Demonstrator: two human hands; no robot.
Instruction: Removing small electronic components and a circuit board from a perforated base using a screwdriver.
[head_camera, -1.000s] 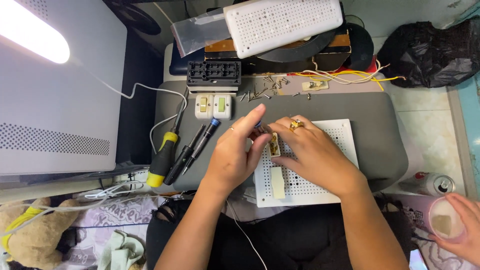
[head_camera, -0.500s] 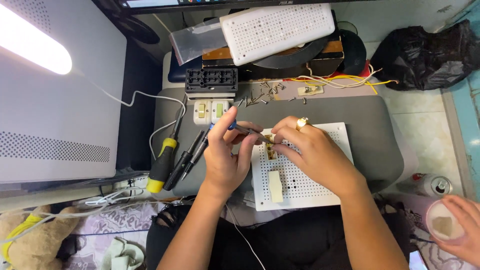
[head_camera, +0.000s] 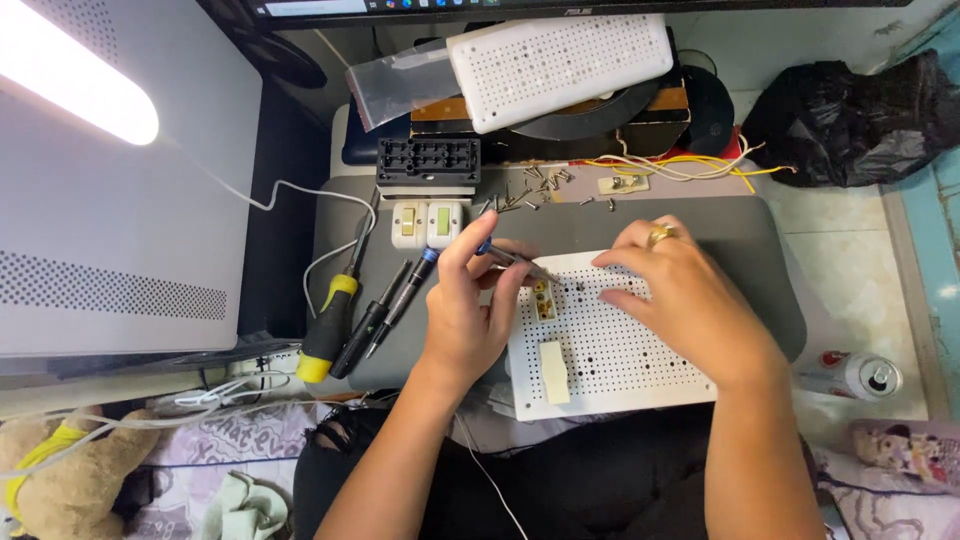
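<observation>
Head view: your left hand (head_camera: 470, 305) pinches a small screwdriver (head_camera: 512, 260), tip at the brass terminal (head_camera: 543, 298) on the white perforated board (head_camera: 620, 350). Your right hand (head_camera: 680, 295), at three o'clock, presses flat, holding nothing. Screw-driving step; next, seat the tip squarely.

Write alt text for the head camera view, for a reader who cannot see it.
A person's left hand holds a small screwdriver over a little yellowish part on a white perforated board, where the right hand rests. Loose screws, two switches and spare screwdrivers lie on the grey mat.
</observation>
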